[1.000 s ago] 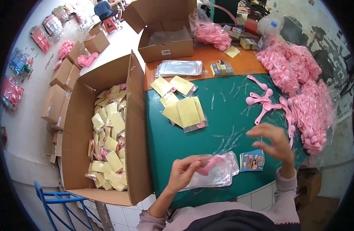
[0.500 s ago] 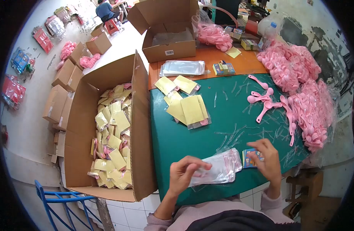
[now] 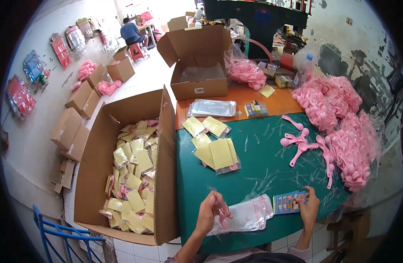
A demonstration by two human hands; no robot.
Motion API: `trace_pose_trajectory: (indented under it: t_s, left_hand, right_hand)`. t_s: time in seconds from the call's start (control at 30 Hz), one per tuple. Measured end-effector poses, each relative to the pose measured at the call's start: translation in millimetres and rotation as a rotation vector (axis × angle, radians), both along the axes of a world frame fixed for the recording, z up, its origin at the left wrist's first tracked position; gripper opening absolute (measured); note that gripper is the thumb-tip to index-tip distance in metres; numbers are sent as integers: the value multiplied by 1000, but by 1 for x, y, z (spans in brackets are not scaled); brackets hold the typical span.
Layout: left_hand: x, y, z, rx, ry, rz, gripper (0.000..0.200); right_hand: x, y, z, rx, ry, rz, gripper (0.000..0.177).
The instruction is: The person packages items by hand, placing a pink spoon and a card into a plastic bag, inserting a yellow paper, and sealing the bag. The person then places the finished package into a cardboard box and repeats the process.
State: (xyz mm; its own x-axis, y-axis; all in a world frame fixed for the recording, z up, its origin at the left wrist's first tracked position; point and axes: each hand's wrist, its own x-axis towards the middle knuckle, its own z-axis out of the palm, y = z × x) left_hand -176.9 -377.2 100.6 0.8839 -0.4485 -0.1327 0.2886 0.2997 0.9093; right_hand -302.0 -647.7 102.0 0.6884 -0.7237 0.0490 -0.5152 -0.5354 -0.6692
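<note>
One pink spoon (image 3: 222, 220) is pinched in the left hand (image 3: 211, 211) by the left end of the clear bags (image 3: 249, 215), while the right hand (image 3: 310, 207) grasps the picture cards (image 3: 282, 204) at their right side, both piles probably adjacent for short reaches, the spoon's long axis running roughly toward the person, bowl end unclear.

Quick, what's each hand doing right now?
Left hand: closed, holding a pink spoon.
Right hand: partly open, touching the blue printed cards; whether it grips any can't be told.
</note>
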Motion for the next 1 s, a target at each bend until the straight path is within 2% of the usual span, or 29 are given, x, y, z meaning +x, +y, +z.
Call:
trace_pose_trajectory:
  t_s: [0.13,0.2,0.23,0.27,0.3,0.37,0.43,0.53,0.57,0.63,0.67,0.73,0.87,0.93,1.0]
  left_hand:
    - [8,5,-2,-34,-6,-151,40]
    - [11,3,6,-33,-13,-208,37]
    - [10,1,15,40,-65,-205,32]
    - [10,-1,22,112,-120,-204,26]
    - [13,-1,26,80,-87,-239,19]
    - [16,-3,37,114,-129,-276,20]
    - [22,-7,46,143,-187,-325,22]
    - [30,-15,52,165,-178,-335,22]
    - [34,-16,46,253,-235,-297,21]
    - [41,-18,36,313,-286,-289,22]
    - [43,-18,30,371,-331,-283,22]
    - [44,-18,24,341,-341,-267,23]
    - [40,-20,23,315,-427,-336,23]
    - [37,-22,27,332,-442,-393,24]
    - [34,-24,34,467,-498,-412,32]
  right_hand:
    - [-2,-6,6,-170,135,-72,24]
    - [-1,-10,22,-289,-11,91,21]
    - [2,-10,31,-288,-1,89,21]
    - [9,-7,42,-200,-86,182,18]
    - [17,-3,54,-110,-171,273,14]
    - [36,12,80,119,-307,372,8]
    - [55,26,88,227,-550,448,7]
    - [81,40,92,255,-693,547,10]
    - [85,41,95,255,-696,548,10]
    - [92,41,99,-34,-507,795,13]
    - [93,40,99,-33,-505,800,13]
    - [96,37,97,-162,-482,924,15]
    - [99,40,92,-162,-422,985,15]
    - [104,46,80,30,-340,1051,15]
    - [109,51,72,45,-349,1128,17]
